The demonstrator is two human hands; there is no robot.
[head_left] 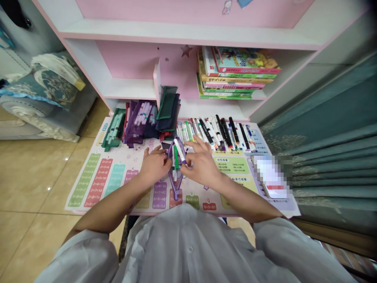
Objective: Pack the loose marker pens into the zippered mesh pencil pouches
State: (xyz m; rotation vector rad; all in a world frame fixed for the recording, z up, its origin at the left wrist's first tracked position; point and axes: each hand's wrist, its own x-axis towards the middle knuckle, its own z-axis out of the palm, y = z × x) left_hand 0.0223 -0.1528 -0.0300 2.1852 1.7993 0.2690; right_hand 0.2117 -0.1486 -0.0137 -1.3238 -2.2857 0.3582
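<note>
A purple zip pencil pouch (176, 193) lies on the desk in front of me, its mouth spread apart. In it are a green marker (176, 158) and at least one white marker (173, 173). My left hand (155, 163) pinches the pouch's left edge between thumb and fingers. With thumb and index finger, my right hand (202, 162) holds the purple end of a white marker (179, 149) slanting over the opening; its other fingers are spread. Whether the right hand also grips the pouch's edge is hidden.
Loose markers (220, 131) lie in a row at the back right. Filled purple pouches (137, 122), a green pouch (113, 131) and dark green pouches (167, 108) are at the back left. A phone (271, 179) rests at right; stacked books (235, 78) fill part of the shelf.
</note>
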